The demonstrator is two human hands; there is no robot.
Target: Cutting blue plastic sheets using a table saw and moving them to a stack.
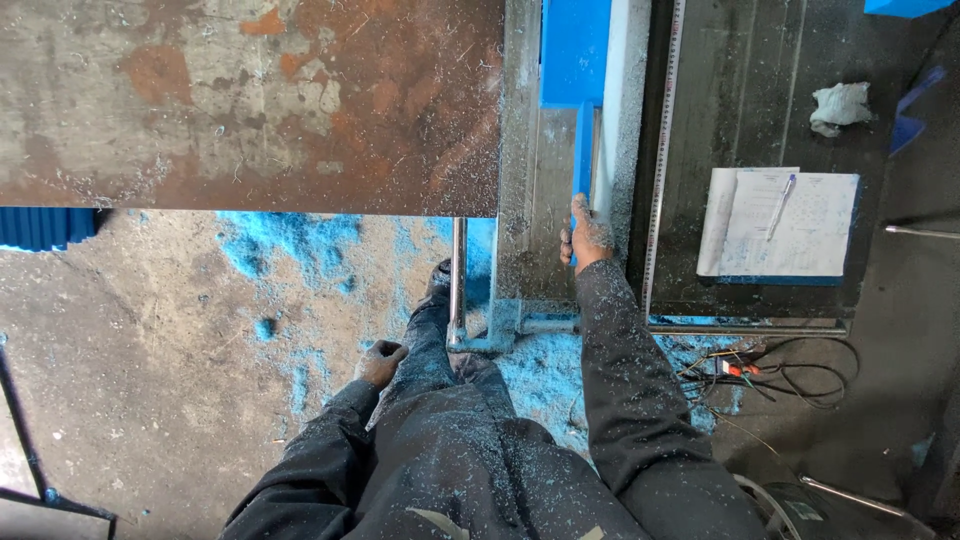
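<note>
Nearest the camera are the person's dark work trousers (470,450), dusted with pale shavings. The left hand (381,361) rests at the thigh, well away from the saw table (530,180); its fingers are curled in against the cloth and hold nothing that can be seen.

The right hand (586,235) reaches forward onto the near part of the saw table. Its fingers are pressed together and laid against the near end of the narrow blue strip (583,150) — whether the thumb pinches the strip from the other side cannot be told. The strip runs away from the hand along the table, just beside a pale fence rail (622,110), and joins a wider blue block (575,50) at the far end of the table.

Left of the saw table lies a large rusty steel plate (250,100), and below it the floor (150,380) is scattered with blue chips (290,245). Right of the saw table a steel ruler (664,150) runs along the edge of a dark bench (760,90). On that bench lie a sheet of paper (790,222) with a pen (781,205) across it and — farther off — a crumpled white rag (840,106). Loose cables (790,370) trail on the floor below the bench.
</note>
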